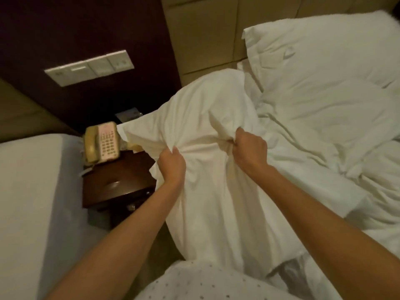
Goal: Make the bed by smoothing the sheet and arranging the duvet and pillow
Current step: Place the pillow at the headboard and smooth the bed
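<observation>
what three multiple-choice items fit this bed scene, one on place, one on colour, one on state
1. The beige push-button telephone sits: A on the floor; B on the dark wooden nightstand; C on a chair.
2. The plump fabric pillow is: A white; B blue; C red.
3. The crumpled white bedding is: A untouched; B under flat palms; C gripped by left hand and right hand.
B, it rests on the stand; A, its cover is white; C, both fists bunch the cloth.

Reaching forward with both bare forearms. Gripping bunched white bedding [205,118] in the left hand [172,164], fingers curled under; clutching another fold close beside it in the right hand [249,148], fist tight, knuckles up.
</observation>
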The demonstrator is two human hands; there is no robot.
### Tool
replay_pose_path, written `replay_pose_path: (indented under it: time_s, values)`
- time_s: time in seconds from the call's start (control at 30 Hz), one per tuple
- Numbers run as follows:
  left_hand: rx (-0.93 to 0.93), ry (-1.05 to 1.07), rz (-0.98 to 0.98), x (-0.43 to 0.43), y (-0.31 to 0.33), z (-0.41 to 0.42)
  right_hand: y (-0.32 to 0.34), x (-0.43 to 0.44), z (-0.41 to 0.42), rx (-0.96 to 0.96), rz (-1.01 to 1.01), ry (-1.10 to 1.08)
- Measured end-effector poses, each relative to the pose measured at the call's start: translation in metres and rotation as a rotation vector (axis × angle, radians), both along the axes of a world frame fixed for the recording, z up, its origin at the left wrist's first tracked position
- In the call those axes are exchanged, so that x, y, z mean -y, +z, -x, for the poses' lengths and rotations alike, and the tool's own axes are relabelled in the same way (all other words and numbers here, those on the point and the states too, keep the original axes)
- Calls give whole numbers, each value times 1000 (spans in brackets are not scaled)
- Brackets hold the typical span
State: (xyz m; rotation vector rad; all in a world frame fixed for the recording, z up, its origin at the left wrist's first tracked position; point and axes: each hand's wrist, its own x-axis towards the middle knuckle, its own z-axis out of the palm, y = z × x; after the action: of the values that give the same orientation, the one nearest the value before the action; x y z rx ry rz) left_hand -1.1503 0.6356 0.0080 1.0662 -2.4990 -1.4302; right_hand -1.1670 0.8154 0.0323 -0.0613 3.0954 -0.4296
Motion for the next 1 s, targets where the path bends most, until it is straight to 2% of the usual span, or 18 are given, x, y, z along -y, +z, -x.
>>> replay_pose_path:
  time_s: [0.2,0.47,0.77,1.0]
  values:
    - [-82,236,-19,77,14,-85,19,83,-38,-65,-15,261]
    - [-128,672,34,188,27,-223,40,230,-113,-97,-32,667]
    - [-125,1118,98,293,26,-428,33,408,-266,-78,-12,1114]
    - [-170,1353,80,378,20,-574,39,536,-400,-56,49,1361]
